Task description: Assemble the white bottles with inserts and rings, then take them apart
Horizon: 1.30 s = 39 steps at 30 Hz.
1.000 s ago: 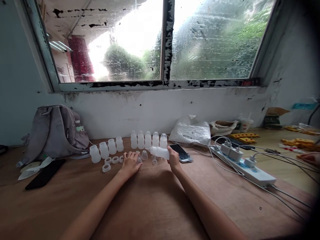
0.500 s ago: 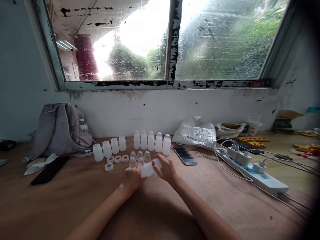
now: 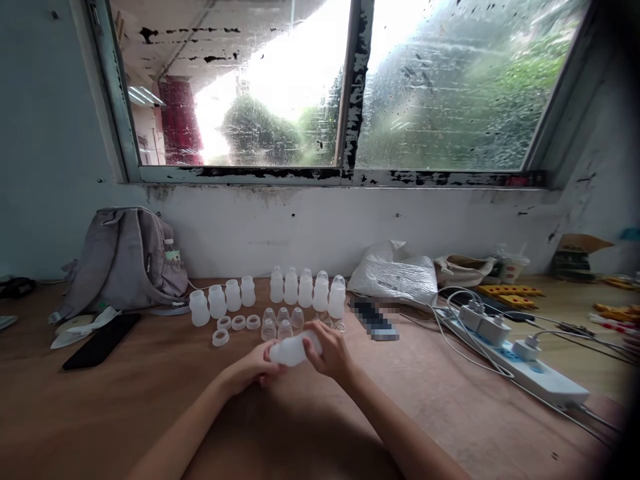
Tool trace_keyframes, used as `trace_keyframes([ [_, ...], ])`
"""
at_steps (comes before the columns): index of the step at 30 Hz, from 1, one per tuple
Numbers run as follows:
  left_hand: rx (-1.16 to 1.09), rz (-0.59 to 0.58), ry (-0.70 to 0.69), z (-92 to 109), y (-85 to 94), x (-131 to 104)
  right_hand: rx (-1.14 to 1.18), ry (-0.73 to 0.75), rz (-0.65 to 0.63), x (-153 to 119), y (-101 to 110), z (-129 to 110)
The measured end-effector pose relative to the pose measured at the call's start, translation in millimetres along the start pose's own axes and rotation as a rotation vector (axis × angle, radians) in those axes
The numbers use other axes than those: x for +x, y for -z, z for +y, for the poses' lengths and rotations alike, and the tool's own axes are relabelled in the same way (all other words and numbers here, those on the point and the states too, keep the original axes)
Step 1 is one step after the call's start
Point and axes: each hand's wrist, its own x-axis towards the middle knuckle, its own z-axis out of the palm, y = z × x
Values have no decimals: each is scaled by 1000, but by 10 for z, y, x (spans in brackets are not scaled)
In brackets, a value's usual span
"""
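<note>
A frosted white baby bottle (image 3: 291,351) lies tilted between my two hands above the table. My left hand (image 3: 256,365) is closed around its lower left end. At the upper right end, my right hand (image 3: 331,349) grips it, hiding that end behind the fingers. Just beyond the hands stand several clear domed caps (image 3: 269,329). Several white collar rings (image 3: 221,337) lie to their left. Behind these is a row of open bottles (image 3: 217,302), and to the right of it a row of capped bottles (image 3: 305,289).
A grey backpack (image 3: 129,257) leans on the wall at left, with a black phone (image 3: 101,341) in front. On the right are a partly blurred phone (image 3: 373,319), a silver padded bag (image 3: 393,273) and a white power strip (image 3: 543,377) with trailing cables.
The bottle and both hands have come closer to me, away from the caps. My left hand has shifted left, and more of the bottle shows between the hands. The view has tilted slightly.
</note>
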Motion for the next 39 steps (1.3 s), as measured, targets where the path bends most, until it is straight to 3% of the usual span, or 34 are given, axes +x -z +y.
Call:
trace_keyframes([
  [4,-10,207,-163,-117,85,89,17,-235,114,41,-45,130],
  [10,241,351,-311,-207,100,132,144,-318,174,54,-115,225],
  [16,337,468,-259,-229,84,97,221,-336,182,63,-135,202],
  [23,410,527,-348,-193,96,76,263,-457,234,66,-146,269],
  [31,468,619,-324,-200,120,63,216,-458,212,53,-160,318],
  [39,592,718,-348,-184,119,51,205,-559,258,30,-185,432],
])
